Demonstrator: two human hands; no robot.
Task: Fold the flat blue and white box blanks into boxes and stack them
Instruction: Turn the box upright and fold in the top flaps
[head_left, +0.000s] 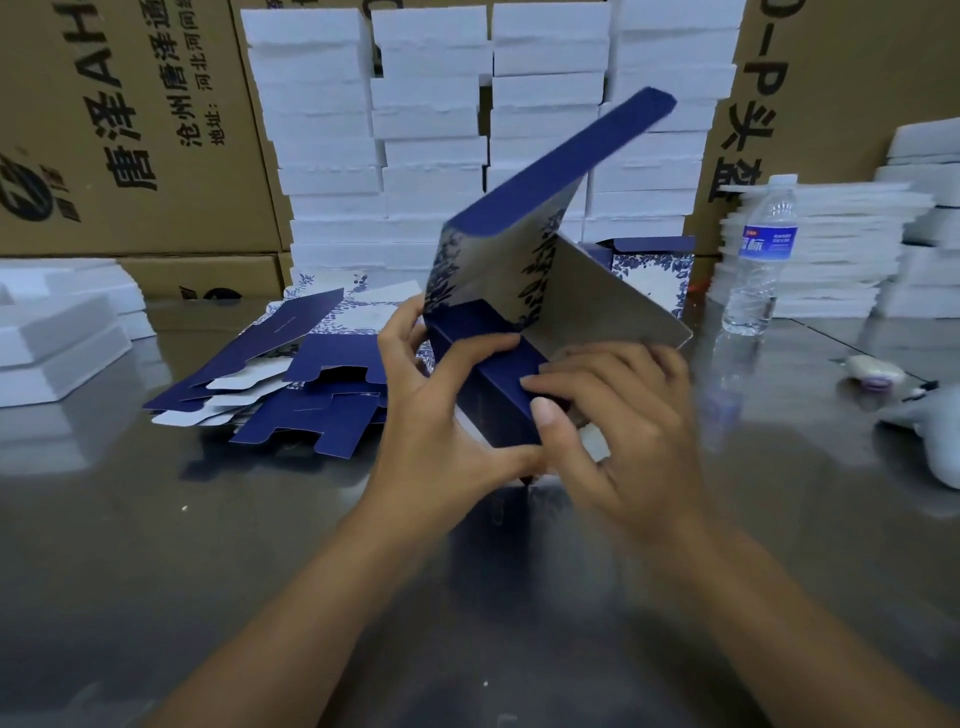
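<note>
Your left hand (441, 405) grips the half-folded box (498, 280) at the centre of the desk (208, 545). Your right hand (623, 415) pinches its blue flap (493, 364). Flat blanks (291, 374) lie just beyond, to the left. White stacks (431, 130) stand far behind.

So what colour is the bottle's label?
The label is mostly blue with white writing; the head view shows it.

Both hands are gripping a half-folded blue box (498, 332) above the surface (208, 545): left hand (436, 410), right hand (618, 415). Flat blanks (291, 374) are lying just left.
</note>
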